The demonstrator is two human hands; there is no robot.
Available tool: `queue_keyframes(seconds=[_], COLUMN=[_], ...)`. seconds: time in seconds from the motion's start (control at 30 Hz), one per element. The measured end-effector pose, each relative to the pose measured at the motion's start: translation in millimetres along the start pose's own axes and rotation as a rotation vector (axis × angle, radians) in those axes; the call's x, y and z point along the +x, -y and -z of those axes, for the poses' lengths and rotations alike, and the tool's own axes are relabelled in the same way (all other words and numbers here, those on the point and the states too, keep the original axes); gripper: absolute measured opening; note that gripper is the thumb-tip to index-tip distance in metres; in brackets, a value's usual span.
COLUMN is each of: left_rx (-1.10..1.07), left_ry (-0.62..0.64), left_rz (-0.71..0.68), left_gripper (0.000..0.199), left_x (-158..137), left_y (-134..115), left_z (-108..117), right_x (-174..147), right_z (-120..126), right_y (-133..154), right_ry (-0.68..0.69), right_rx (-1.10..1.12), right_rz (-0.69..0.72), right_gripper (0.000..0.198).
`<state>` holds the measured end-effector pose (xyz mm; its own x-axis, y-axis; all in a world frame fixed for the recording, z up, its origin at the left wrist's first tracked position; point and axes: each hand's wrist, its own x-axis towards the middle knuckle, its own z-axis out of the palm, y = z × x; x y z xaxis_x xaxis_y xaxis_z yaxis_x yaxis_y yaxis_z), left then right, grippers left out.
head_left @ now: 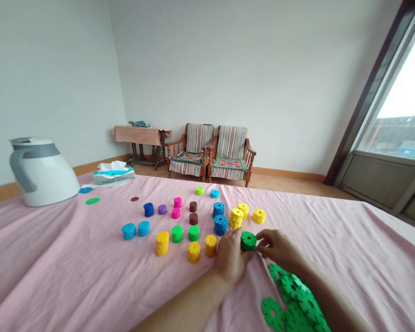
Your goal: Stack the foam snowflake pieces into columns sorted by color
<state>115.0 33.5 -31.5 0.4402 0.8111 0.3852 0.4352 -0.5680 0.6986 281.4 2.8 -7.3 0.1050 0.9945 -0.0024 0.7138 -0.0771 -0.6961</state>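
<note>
A stack of dark green notched plastic discs [248, 241] stands on the pink cloth. My left hand [231, 253] is wrapped around its left side, with the thumb in front. From the right, my right hand [275, 246] has its curled fingertips against the same stack. Below my right forearm lies a loose pile of green notched discs [299, 299], partly hidden by that arm. One flat green disc [273, 313] lies at the pile's left edge. Just beyond my left hand are blue stacks [220, 224] and yellow stacks [235, 218]; a shorter yellow stack [210, 246] is close to its left.
Several sorted stacks, among them light blue [128, 231], brown [193, 218] and pink [175, 213], stand across the cloth [90, 267]. A white jug [44, 175] and a tissue box [113, 175] are at the far left. Two wooden chairs [228, 161] stand beyond the table.
</note>
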Motion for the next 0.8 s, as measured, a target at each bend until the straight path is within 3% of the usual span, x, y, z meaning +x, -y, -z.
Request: queue_keyframes(seconds=[0.17, 0.4, 0.67, 0.8], left_rx=[-0.02, -0.032, -0.048, -0.071], left_ry=[-0.008, -0.032, -0.035, -0.057], left_rz=[0.024, 0.031, 0.052, 0.054], left_gripper=[0.047, 0.049, 0.047, 0.046], left_x=[0.0, 1.2, 4.1, 1.5], left_y=[0.3, 0.5, 3.0, 3.1], left_z=[-0.5, -0.5, -2.7, -2.2], right_x=[-4.4, 0.8, 5.2, 5.2], right_z=[-3.7, -18.1, -28.2, -23.0], right_y=[3.9, -1.9, -10.8, -10.6], right_ry=[0.022, -0.103, -0.197, -0.134], right_rx=[-0.128, -0.187, -0.198, -0.144], right_rz=[0.072, 0.082, 0.094, 0.079], right_gripper=[0.03, 0.014, 0.011, 0.018])
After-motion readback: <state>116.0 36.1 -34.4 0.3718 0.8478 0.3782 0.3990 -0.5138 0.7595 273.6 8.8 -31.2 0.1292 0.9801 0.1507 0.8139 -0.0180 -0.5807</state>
